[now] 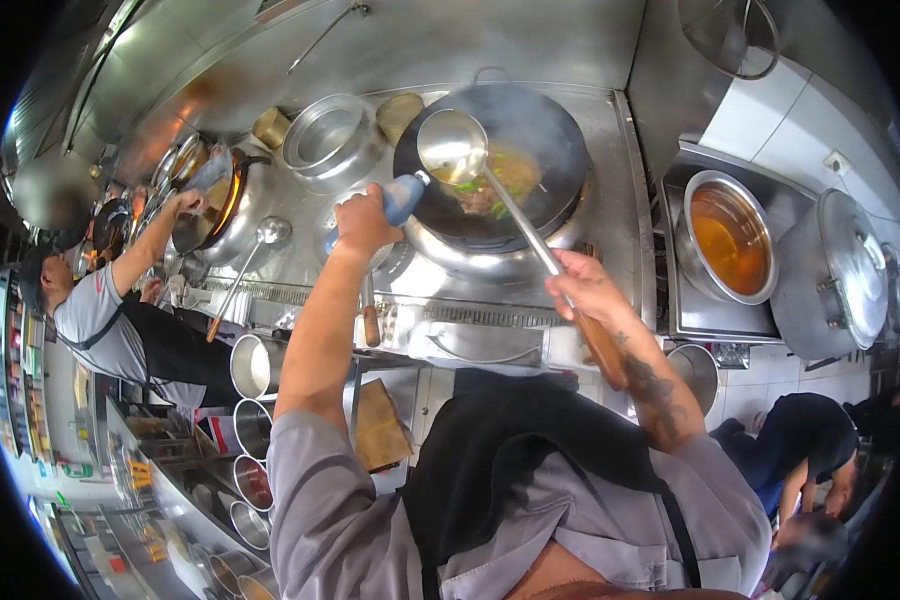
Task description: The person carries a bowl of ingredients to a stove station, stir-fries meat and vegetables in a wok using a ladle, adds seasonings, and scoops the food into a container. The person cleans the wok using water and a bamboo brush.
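Observation:
In my right hand [588,285], fingers closed round the shaft, is a long ladle [526,222] with a wooden handle. Its round metal bowl tilts above the wok [420,195] and has some liquid in it. Steam rises from food [510,182] with green pieces in the wok. My left hand [366,220] is wrapped round a blue cloth [402,200] at the wok's left rim. Just below that hand, a utensil with a wooden handle [371,322] lies on the steel stove top [610,200], its head partly hidden.
Left of the wok stand a metal pot [332,140] and a second ladle [240,285]. Another person [135,320] works at a wok with flames further left. At right are a bowl of orange liquid [727,238] and a lidded pot [832,280]. A person [800,450] bends low behind.

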{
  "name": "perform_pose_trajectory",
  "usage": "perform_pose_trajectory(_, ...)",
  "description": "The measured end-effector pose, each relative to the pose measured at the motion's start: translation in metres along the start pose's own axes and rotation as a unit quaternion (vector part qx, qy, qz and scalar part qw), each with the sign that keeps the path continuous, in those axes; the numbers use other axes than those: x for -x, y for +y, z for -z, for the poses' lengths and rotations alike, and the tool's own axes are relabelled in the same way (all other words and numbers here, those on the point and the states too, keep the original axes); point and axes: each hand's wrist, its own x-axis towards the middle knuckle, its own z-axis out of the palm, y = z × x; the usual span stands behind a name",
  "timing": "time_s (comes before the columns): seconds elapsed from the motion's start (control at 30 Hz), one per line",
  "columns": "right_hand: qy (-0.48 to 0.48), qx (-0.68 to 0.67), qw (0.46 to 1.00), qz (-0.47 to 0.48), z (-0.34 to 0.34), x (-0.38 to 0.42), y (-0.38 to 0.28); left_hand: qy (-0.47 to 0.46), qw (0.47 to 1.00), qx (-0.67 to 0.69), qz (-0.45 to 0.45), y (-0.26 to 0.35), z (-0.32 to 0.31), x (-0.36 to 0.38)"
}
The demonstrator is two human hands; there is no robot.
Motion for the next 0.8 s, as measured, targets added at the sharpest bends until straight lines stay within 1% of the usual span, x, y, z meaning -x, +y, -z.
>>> perform_pose_trajectory(0.03, 0.005, -0.001, 1.0, 0.0, 0.004, 0.0, 0.003, -0.017, 0.999, -0.042, 0.002, 0.005, -0.002, -0.004)
perform_pose_trajectory(0.13, 0.02, -0.001, 1.0, -0.016, 0.012, 0.001, 0.0, -0.013, 0.999, -0.044, -0.001, 0.017, -0.002, -0.009)
perform_pose_trajectory(0.27, 0.013, -0.016, 1.0, 0.0, 0.024, 0.001, -0.002, -0.02, 1.0, -0.019, -0.002, 0.031, 0.009, -0.006)
perform_pose_trajectory(0.33, 0.016, -0.028, 0.999, -0.009, 0.033, -0.002, -0.004, -0.043, 0.99, 0.128, 0.041, 0.032, 0.011, -0.004)
perform_pose_trajectory(0.37, 0.024, -0.042, 0.999, -0.019, 0.037, -0.005, -0.004, -0.042, 0.99, 0.129, 0.044, 0.028, 0.005, -0.002)
perform_pose_trajectory(0.4, 0.022, -0.039, 0.999, -0.021, 0.041, -0.008, -0.005, 0.001, 0.97, 0.237, 0.059, 0.023, -0.002, 0.002)
perform_pose_trajectory(0.43, 0.027, -0.041, 0.999, -0.023, 0.044, -0.012, -0.007, 0.045, 0.936, 0.342, 0.074, 0.018, -0.01, 0.005)
perform_pose_trajectory(0.47, 0.031, -0.042, 0.998, -0.025, 0.046, -0.016, -0.008, 0.047, 0.935, 0.344, 0.077, 0.013, -0.018, 0.009)
perform_pose_trajectory(0.53, 0.026, -0.043, 0.999, -0.021, 0.047, -0.026, -0.006, 0.078, 0.838, 0.525, 0.124, 0.004, -0.024, 0.022)
perform_pose_trajectory(0.57, 0.043, -0.015, 0.999, -0.016, 0.049, -0.033, -0.002, 0.109, 0.807, 0.565, 0.132, -0.003, -0.027, 0.03)
perform_pose_trajectory(0.6, 0.06, 0.013, 0.998, -0.013, 0.05, -0.04, 0.003, 0.11, 0.805, 0.567, 0.137, -0.011, -0.025, 0.043)
perform_pose_trajectory(0.63, 0.071, 0.059, 0.996, 0.004, 0.053, -0.048, 0.011, 0.15, 0.771, 0.605, 0.13, -0.017, -0.016, 0.059)
perform_pose_trajectory(0.67, 0.068, 0.064, 0.996, 0.002, 0.056, -0.054, 0.017, 0.19, 0.734, 0.641, 0.122, -0.025, -0.008, 0.075)
perform_pose_trajectory(0.73, 0.102, 0.138, 0.985, 0.015, 0.059, -0.063, 0.022, 0.236, 0.702, 0.665, 0.097, -0.052, 0.004, 0.105)
perform_pose_trajectory(0.8, 0.114, 0.155, 0.981, 0.014, 0.058, -0.066, 0.02, 0.276, 0.697, 0.653, 0.113, -0.086, 0.012, 0.136)
